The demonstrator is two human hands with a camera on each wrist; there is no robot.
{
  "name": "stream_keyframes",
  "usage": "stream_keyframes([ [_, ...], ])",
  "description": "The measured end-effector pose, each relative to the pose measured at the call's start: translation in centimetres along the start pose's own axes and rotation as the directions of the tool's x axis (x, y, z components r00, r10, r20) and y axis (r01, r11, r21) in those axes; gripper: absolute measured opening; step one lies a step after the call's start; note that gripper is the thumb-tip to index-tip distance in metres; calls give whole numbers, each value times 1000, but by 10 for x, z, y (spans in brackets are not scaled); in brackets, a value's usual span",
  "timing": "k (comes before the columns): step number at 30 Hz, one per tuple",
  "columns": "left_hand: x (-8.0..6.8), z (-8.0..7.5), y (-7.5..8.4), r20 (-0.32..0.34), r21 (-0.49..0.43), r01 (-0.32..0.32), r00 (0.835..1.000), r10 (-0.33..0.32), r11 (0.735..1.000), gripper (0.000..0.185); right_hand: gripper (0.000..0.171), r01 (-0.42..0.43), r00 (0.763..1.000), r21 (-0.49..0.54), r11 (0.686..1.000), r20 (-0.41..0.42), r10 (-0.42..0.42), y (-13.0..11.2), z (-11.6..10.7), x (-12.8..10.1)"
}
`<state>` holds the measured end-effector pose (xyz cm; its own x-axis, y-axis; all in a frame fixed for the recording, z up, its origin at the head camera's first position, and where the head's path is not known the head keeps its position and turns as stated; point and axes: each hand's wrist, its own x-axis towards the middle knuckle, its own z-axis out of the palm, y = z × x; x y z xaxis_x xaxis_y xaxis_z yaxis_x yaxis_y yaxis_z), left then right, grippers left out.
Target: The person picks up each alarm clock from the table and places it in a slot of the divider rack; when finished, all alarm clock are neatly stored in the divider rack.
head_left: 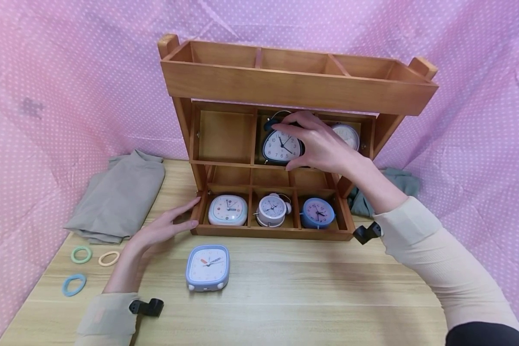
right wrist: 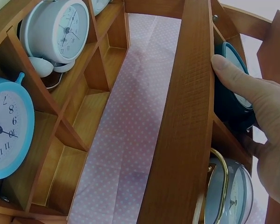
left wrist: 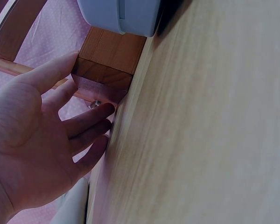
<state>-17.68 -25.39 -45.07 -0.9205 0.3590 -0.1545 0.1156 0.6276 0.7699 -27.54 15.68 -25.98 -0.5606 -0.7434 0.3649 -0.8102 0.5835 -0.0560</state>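
My right hand (head_left: 317, 144) grips a dark-cased alarm clock (head_left: 281, 145) with a white dial, fingers over its top and thumb at its lower edge. That clock stands in the middle compartment of the wooden rack's (head_left: 294, 91) second tier; in the right wrist view the dark clock (right wrist: 231, 88) shows beside my thumb. My left hand (head_left: 162, 229) touches the left end of the bottom tier, its fingers extended; the left wrist view shows the fingertips at the rack's wooden corner (left wrist: 105, 70). A blue square clock (head_left: 208, 266) stands on the table in front of the rack.
The bottom tier holds a white clock (head_left: 228, 210), a white twin-bell clock (head_left: 272, 210) and a blue round clock (head_left: 317, 213). Another clock (head_left: 346, 136) sits right of my right hand. Grey cloth (head_left: 118, 197), a green cloth (head_left: 393, 187) and rings (head_left: 74, 285) lie around.
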Motion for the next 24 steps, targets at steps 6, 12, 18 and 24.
stream_keyframes([
  [6,1,0,-1,8,-15,11,1000,-11,1000,74,90,6,1000,-4,1000,-11,-7,0,1,-1],
  [12,2,0,-2,11,-14,22,1000,-22,1000,74,91,9,1000,-23,1000,-13,-10,-1,2,-2],
  [18,2,0,-3,9,-13,16,1000,-16,1000,74,93,31,998,-18,999,-49,-32,0,3,-4],
  [24,1,0,-1,11,-15,11,1000,-11,1000,74,89,24,994,37,999,-105,-20,-4,2,-6],
])
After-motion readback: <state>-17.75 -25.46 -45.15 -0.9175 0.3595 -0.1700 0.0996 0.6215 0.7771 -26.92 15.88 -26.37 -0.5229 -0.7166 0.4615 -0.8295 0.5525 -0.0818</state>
